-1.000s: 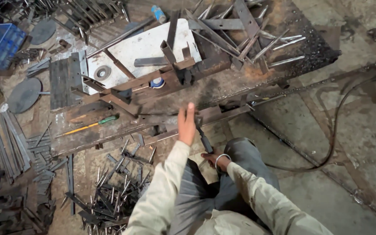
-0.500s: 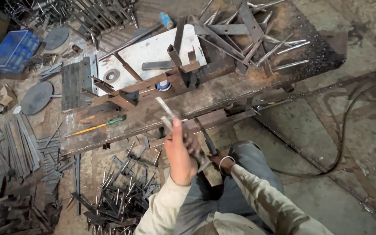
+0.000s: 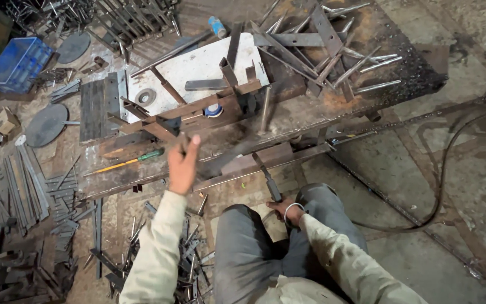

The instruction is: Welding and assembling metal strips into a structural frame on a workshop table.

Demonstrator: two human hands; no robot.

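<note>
The left hand (image 3: pixel 182 166) was raised over the rusty workbench (image 3: pixel 333 107), fingers loosely spread, nothing clearly held. The right hand (image 3: pixel 284 210) was closed around one dark hammer (image 3: pixel 268 179). One green-handled screwdriver (image 3: pixel 125 162) was seen.

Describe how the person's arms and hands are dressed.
Both arms wear long, loose, pale beige sleeves reaching the wrists. Both hands are bare, without gloves: the left hand and the right hand. A thin light-coloured bangle circles the right wrist. No watch shows.
</note>
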